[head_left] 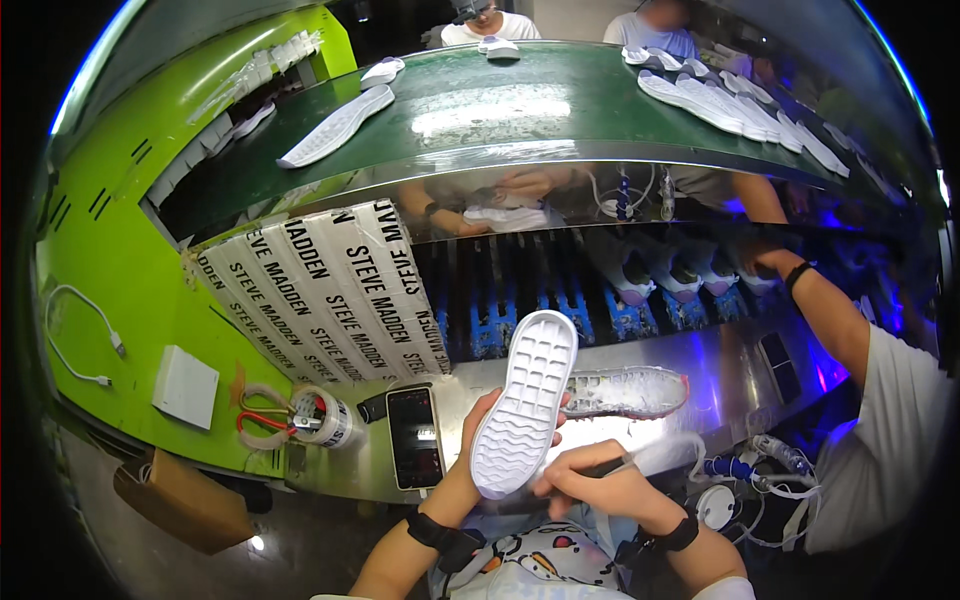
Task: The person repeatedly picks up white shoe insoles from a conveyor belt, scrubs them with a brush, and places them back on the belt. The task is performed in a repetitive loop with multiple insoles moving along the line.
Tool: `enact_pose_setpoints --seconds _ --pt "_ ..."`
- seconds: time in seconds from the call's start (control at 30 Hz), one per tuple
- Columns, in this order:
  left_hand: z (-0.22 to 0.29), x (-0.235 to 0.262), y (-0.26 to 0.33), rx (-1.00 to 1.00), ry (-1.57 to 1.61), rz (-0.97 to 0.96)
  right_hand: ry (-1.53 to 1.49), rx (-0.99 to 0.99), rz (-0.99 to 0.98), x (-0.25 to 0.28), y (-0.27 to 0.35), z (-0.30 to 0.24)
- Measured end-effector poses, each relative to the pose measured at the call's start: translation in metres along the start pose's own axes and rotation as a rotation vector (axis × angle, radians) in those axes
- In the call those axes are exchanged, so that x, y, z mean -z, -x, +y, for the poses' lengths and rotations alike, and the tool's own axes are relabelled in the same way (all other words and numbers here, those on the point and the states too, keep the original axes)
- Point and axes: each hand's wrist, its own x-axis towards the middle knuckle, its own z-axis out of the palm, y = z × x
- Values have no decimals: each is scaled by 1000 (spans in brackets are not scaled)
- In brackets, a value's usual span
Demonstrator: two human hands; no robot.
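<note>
The left hand holds a white shoe sole up in front of the person's body, above the near edge of the metal surface. Its grip is pressed around the sole from behind, with digits showing along both long edges. The sole is tilted upright, its face of square recesses and wavy ridges turned toward the wearer. The right hand is at the sole's lower right edge, its grip pinching a slim dark-handled tool; its working end is too blurred to tell, and whether the fingertips touch the sole is unclear.

Behind the held sole, a second sole lies lengthwise on the surface, recesses up, with a reddish tip at its right end. Left of the hands, a smartphone lies beside a white cup of tools, with red-handled scissors at the cup's left. A white carton with black lettering stands behind them.

Across the back runs a green conveyor belt carrying more white soles. Below it, shoes sit in a row on blue supports; at the right, a co-worker's hand reaches in beside them.
</note>
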Motion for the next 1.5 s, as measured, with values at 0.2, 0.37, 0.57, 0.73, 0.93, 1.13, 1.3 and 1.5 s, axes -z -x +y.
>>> enact_pose_setpoints --seconds 0.2,0.37,0.57,0.73,0.93,1.13,1.3,1.5 --pt "12 -16 -1 347 -182 84 480 351 -114 7 6 -18" --pt "14 -48 1 303 -713 54 596 541 -109 4 9 -19" --pt "21 -97 20 107 -1218 -140 504 548 -25 19 15 -19" --pt "17 -41 -34 564 -1160 314 421 227 9 44 33 -11" --pt "14 -56 -19 443 -1352 283 460 143 93 58 34 9" --pt "13 -46 -2 362 -1383 305 389 181 269 71 32 19" --pt "-3 -37 13 214 -718 402 115 493 726 76 38 7" --pt "-37 -31 -12 30 -65 92 939 847 681 -3 32 32"
